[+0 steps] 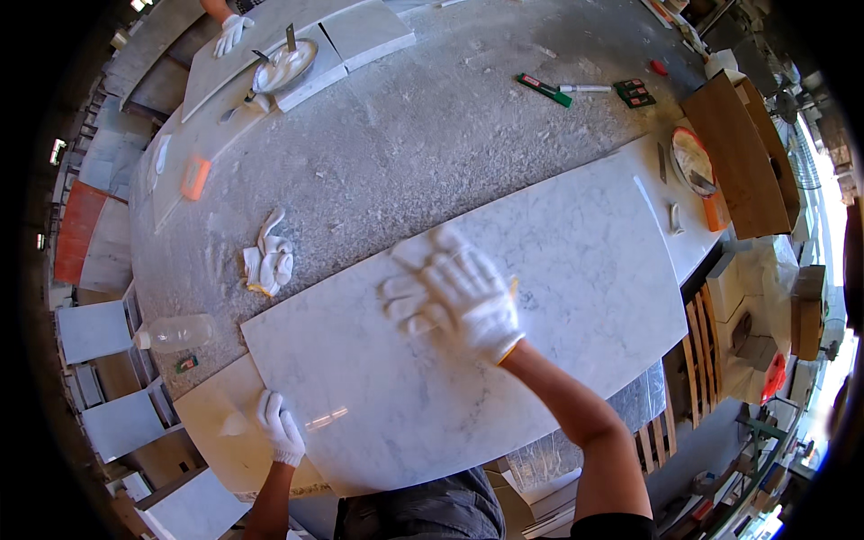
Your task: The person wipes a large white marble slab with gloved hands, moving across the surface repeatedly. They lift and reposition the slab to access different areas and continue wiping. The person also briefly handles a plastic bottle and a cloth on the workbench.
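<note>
A large white marble-patterned slab (576,270) lies at a slant in front of me. Over its middle is my right hand (472,301), in a white knit glove and blurred by motion. It presses a bunched white cloth (409,301) on the surface; the cloth looks like a loose glove, with a bit of yellow edging showing by the hand. At the slab's lower left edge rests my left hand (281,427), also gloved, its fingers stretched out and holding nothing. A crumpled white glove (268,261) with a yellow cuff lies on the dusty grey table left of the slab.
A beige slab (211,405) sits under the left side, near a clear plastic bottle (180,333). Far left are an orange block (195,177) and a bowl of white paste (286,67). Another person's gloved hand (232,34) is beyond. At right stand another bowl (691,157) and a cardboard box (738,148).
</note>
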A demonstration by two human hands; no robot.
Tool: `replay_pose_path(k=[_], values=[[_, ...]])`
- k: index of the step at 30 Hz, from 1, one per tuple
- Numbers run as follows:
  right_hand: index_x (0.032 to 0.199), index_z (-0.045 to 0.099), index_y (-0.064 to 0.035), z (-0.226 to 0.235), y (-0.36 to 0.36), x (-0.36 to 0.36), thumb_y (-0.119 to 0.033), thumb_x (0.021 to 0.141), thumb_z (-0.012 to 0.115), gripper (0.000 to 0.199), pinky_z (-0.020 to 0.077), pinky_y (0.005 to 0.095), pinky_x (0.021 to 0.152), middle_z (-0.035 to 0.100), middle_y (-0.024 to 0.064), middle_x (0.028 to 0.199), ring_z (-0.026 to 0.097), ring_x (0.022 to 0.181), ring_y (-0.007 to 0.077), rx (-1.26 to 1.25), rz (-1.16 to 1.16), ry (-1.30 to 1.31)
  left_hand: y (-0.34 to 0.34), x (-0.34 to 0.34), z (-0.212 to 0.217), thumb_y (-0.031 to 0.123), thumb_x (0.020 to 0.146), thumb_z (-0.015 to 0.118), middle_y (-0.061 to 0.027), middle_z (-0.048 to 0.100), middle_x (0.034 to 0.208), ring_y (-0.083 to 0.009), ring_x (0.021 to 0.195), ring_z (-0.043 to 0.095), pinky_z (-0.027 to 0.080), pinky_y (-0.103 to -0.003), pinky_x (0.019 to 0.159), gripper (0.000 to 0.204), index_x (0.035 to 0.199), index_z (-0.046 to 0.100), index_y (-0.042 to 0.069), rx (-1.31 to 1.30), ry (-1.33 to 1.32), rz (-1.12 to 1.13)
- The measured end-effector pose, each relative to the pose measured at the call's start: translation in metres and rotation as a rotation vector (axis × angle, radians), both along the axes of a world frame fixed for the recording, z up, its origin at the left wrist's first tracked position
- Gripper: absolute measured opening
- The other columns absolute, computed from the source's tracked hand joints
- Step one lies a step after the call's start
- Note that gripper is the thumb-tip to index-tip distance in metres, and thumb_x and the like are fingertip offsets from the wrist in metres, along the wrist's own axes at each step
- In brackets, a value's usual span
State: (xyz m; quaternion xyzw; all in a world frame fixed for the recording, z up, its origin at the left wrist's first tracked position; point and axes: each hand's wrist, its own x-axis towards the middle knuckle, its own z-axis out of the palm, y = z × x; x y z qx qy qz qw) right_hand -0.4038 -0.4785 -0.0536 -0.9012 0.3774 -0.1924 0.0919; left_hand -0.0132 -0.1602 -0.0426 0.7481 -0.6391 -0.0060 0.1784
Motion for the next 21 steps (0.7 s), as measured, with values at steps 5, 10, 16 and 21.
replay_pose_path(k=[5, 10, 16, 21], values=[[0.14, 0.051, -0.0115, 0.014, -0.149, -0.177, -0.032, 0.101, 0.043, 0.045, 0.0304, 0.0541, 0.117, 0.051, 0.0145, 0.145, 0.037, 0.143, 0.0421, -0.104, -0.732, 0.155, -0.01, -0.01, 0.009, 0.017, 0.104, 0.046, -0.0269, 0.046, 0.141, -0.0421, 0.125, 0.049, 0.04, -0.05, 0.107, 0.039, 0.136, 0.051, -0.003, 0.016, 0.081, -0.002], [0.138, 0.052, -0.0093, 0.02, -0.117, -0.097, -0.041, 0.098, 0.049, 0.052, 0.027, 0.0534, 0.119, 0.053, 0.013, 0.142, 0.036, 0.146, 0.0374, -0.13, -0.653, 0.148, -0.008, -0.013, 0.01, 0.017, 0.104, 0.044, -0.0272, 0.046, 0.14, -0.0419, 0.124, 0.049, 0.04, -0.05, 0.106, 0.039, 0.137, 0.049, -0.003, 0.034, 0.1, 0.028], [0.137, 0.056, -0.0062, 0.044, -0.021, -0.033, -0.028, 0.085, 0.064, 0.056, 0.0409, 0.0508, 0.111, 0.053, 0.0174, 0.143, 0.04, 0.143, 0.0386, 0.143, -0.194, -0.034, 0.008, -0.004, 0.008, 0.016, 0.104, 0.043, -0.0279, 0.042, 0.142, -0.0417, 0.126, 0.048, 0.04, -0.05, 0.106, 0.039, 0.138, 0.047, -0.003, 0.039, 0.107, 0.011], [0.142, 0.051, -0.0081, 0.014, -0.127, -0.199, -0.039, 0.1, 0.049, 0.052, 0.0323, 0.0543, 0.114, 0.052, 0.0172, 0.144, 0.039, 0.143, 0.0406, -0.079, -0.683, 0.128, -0.007, -0.009, 0.01, 0.018, 0.106, 0.043, -0.0273, 0.042, 0.141, -0.0407, 0.125, 0.048, 0.041, -0.049, 0.105, 0.039, 0.138, 0.047, -0.003, 0.035, 0.081, -0.016]])
